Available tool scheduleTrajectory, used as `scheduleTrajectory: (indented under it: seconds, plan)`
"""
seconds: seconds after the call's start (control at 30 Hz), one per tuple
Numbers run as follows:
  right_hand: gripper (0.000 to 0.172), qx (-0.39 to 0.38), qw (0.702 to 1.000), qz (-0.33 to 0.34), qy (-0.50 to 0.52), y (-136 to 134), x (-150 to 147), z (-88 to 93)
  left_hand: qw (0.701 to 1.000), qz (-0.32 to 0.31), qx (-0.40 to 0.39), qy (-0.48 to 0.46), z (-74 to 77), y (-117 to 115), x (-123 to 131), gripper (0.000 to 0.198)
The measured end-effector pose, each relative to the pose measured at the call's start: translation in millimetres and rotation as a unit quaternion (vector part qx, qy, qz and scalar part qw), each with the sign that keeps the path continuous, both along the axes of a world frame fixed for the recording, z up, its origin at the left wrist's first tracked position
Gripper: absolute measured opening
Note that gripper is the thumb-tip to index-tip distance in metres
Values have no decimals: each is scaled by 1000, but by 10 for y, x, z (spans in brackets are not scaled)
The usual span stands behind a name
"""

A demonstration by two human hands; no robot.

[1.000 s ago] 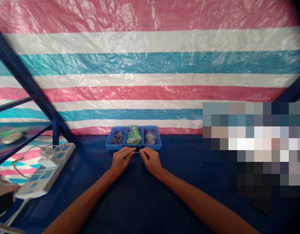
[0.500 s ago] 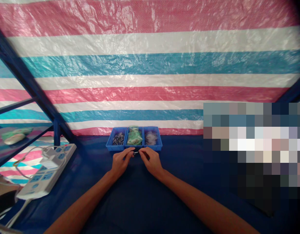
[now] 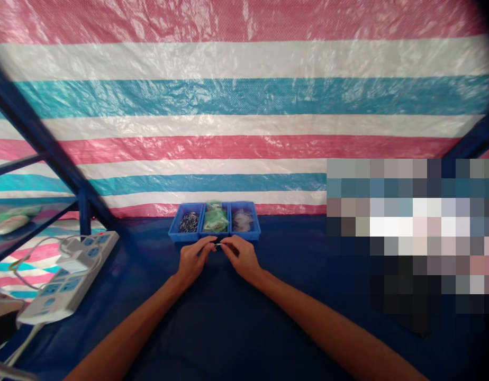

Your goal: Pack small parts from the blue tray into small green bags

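Observation:
My left hand (image 3: 193, 258) and my right hand (image 3: 241, 257) meet fingertip to fingertip just in front of three blue bins. Pinched between them is a small, thin metallic piece (image 3: 218, 245), too small for me to name. Both hands are closed on it, one at each end. The left bin (image 3: 184, 237) holds many slim dark and silver pieces (image 3: 190, 222). In the middle bin (image 3: 214, 236) lies a green plastic bag (image 3: 215, 218). Translucent whitish pieces or bags (image 3: 243, 219) fill the right bin (image 3: 245, 237).
A white power strip (image 3: 70, 286) with a plugged-in adapter and cables lies at the left on the dark blue table (image 3: 224, 328). Blue metal frame bars (image 3: 57, 153) rise at the left. Striped plastic sheeting (image 3: 236, 95) hangs behind. A pixelated patch covers the right.
My hands have drawn slightly closer together, with less of the small metallic piece showing between them. The whole view has shifted a little, so the bins appear slightly farther left and higher.

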State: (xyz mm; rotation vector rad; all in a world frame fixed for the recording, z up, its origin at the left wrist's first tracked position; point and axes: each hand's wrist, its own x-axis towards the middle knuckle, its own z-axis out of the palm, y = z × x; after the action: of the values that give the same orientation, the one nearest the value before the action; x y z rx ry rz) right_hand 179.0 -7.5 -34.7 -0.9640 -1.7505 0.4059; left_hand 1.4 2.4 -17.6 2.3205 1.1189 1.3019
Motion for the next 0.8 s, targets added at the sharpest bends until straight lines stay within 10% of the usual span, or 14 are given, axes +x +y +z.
scheduleTrajectory:
  seconds: [0.8]
  plan:
    - [20,-22,999,-14,38,-25,-1,-4,998,38,45,30,31,16,-8,17]
